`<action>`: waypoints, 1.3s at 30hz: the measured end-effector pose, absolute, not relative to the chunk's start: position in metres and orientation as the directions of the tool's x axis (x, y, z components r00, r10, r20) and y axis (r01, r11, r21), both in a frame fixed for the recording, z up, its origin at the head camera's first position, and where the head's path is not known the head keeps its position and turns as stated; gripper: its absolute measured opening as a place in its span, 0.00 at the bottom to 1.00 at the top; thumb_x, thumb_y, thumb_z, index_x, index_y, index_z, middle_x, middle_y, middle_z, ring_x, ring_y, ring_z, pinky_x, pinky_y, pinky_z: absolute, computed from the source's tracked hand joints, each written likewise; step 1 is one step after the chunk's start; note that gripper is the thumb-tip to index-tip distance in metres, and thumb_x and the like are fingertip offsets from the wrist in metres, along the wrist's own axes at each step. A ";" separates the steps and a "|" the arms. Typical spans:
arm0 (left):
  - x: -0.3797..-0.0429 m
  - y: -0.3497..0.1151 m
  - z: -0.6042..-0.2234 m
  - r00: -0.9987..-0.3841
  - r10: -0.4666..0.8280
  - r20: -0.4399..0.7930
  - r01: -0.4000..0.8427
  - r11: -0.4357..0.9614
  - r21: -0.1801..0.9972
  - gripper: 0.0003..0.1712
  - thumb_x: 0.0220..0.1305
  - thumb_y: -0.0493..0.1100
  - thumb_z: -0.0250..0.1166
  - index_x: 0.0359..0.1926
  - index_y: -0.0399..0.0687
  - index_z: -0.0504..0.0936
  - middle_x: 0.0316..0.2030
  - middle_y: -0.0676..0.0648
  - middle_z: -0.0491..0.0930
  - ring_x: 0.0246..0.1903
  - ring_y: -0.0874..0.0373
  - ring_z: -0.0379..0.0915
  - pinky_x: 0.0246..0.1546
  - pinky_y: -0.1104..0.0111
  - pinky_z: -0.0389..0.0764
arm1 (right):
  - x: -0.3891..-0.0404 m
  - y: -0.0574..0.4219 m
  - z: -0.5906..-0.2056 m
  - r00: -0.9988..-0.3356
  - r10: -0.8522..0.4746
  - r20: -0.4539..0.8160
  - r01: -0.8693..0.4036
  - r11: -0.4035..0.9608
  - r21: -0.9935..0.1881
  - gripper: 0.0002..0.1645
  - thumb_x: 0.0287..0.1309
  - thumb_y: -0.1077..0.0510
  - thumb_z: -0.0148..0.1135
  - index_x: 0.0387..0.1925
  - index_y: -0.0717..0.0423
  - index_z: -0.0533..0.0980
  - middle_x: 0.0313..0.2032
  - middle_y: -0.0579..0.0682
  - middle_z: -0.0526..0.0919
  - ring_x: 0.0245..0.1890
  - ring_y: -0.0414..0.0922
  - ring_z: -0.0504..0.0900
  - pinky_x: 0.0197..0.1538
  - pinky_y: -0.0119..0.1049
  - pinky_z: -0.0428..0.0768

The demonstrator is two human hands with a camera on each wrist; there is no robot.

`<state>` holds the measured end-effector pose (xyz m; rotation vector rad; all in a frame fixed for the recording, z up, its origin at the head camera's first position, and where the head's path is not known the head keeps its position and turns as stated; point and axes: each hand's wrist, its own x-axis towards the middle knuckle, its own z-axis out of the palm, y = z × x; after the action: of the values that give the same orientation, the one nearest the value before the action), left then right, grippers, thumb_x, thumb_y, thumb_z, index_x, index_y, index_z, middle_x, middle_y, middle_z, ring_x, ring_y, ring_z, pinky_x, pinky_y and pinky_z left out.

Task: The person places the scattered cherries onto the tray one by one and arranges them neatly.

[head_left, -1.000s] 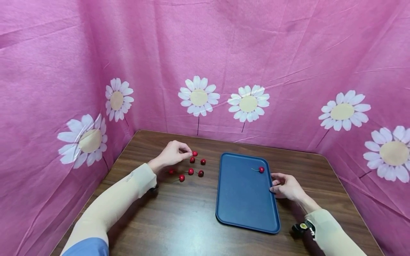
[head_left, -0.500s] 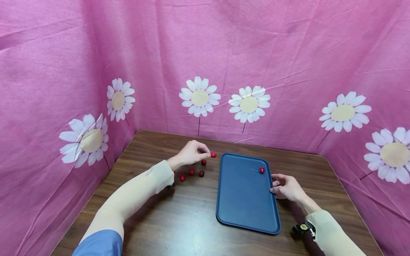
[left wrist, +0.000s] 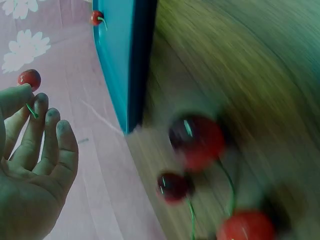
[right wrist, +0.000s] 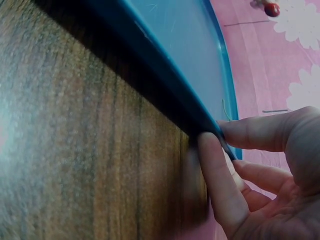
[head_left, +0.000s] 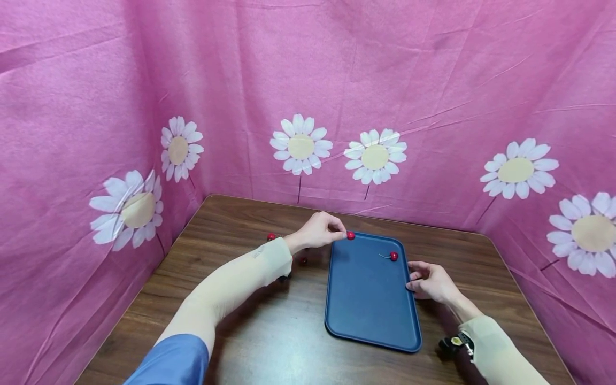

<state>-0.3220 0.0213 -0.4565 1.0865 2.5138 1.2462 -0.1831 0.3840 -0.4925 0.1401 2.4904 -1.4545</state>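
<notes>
My left hand (head_left: 321, 230) pinches a red cherry (head_left: 351, 235) between thumb and fingertips, over the far left corner of the blue tray (head_left: 370, 299). In the left wrist view the held cherry (left wrist: 30, 79) has its green stem hanging by the fingers. A second cherry (head_left: 394, 256) with a stem lies in the tray near its right rim. My right hand (head_left: 435, 282) holds that right rim, and in the right wrist view its thumb and fingers (right wrist: 260, 132) pinch the edge.
Several loose cherries lie on the wooden table (head_left: 269, 321) left of the tray, mostly hidden behind my left forearm; one cherry (head_left: 271, 237) shows beyond it. Dark cherries (left wrist: 197, 142) appear blurred in the left wrist view. A pink flowered curtain (head_left: 433, 107) surrounds the table.
My left hand has carried the cherry from the loose group rightward to the tray's far left corner. The right hand and tray have stayed in place.
</notes>
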 end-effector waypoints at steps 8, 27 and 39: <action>-0.323 0.062 -0.466 -0.711 0.679 0.185 0.567 0.397 0.722 0.07 0.77 0.46 0.74 0.44 0.51 0.96 0.35 0.52 0.93 0.29 0.65 0.74 0.35 0.74 0.76 | -0.185 0.384 -0.493 -0.961 -0.043 -0.272 0.215 0.500 -0.839 0.44 0.65 0.74 0.70 0.78 0.81 0.62 0.44 0.58 0.84 0.35 0.38 0.88 0.42 0.44 0.95; -0.325 0.115 -0.483 -0.755 0.652 0.070 0.544 0.563 0.622 0.07 0.77 0.50 0.75 0.44 0.59 0.98 0.41 0.58 0.94 0.40 0.66 0.79 0.45 0.73 0.79 | -0.186 0.385 -0.496 -0.963 -0.049 -0.266 0.210 0.486 -0.848 0.44 0.65 0.74 0.70 0.78 0.82 0.62 0.45 0.59 0.84 0.35 0.37 0.88 0.42 0.43 0.95; -0.332 0.117 -0.491 -0.769 0.639 -0.017 0.546 0.671 0.502 0.04 0.73 0.50 0.78 0.39 0.63 0.99 0.41 0.59 0.94 0.41 0.65 0.79 0.48 0.71 0.81 | -0.186 0.386 -0.496 -0.963 -0.044 -0.265 0.208 0.498 -0.842 0.44 0.65 0.73 0.70 0.78 0.81 0.63 0.44 0.57 0.83 0.35 0.38 0.87 0.41 0.44 0.95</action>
<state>-0.3319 0.1166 -0.4912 0.9649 2.6933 0.7157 -0.1863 0.3859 -0.4964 0.1394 2.4922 -1.4517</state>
